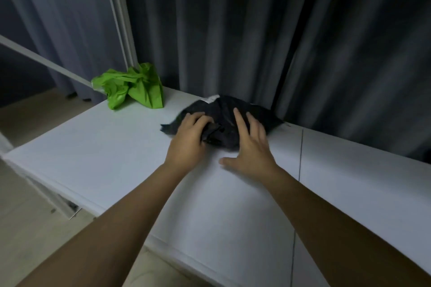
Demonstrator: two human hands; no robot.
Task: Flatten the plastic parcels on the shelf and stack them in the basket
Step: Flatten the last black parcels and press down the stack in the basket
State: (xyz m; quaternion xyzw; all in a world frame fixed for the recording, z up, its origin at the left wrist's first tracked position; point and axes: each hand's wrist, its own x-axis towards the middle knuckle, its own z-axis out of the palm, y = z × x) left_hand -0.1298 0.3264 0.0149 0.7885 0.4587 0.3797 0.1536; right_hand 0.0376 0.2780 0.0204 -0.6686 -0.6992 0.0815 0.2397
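both forearms came in from the near edge of the white shelf (116, 158), angled up toward the back. right hand (250, 147) lay spread and flat, palm down, thumb out on the bare shelf surface, fingers (240, 121) reaching onto the near-right part of the black parcel (231, 114). nothing gripped there, just pressing. left hand (190, 137) sat on the parcel's near-left part with its fingers curled into a fold of the plastic; looked like a loose pinch on that fold, though whether it was really clamped i couldn't tell.

the black parcel lay directly ahead of both hands, past mid-depth of the shelf and close against the grey curtain (256, 30). crumpled, humped in the middle, long axis roughly left-right along the shelf, one tail poking out left past the left hand and another tapering out right beyond the right hand. both hands were on it and about equally near; the right covered more of it.

judgement: step in hand was flattening this one, and the move it called for was a sweep outward along that long axis, hands going apart.

further back-left, well apart from the hands, the green parcel (133, 87) sat crumpled at the shelf's far corner by the white frame post (121, 30), untouched. left hand was the nearer one to it.

no basket in view.
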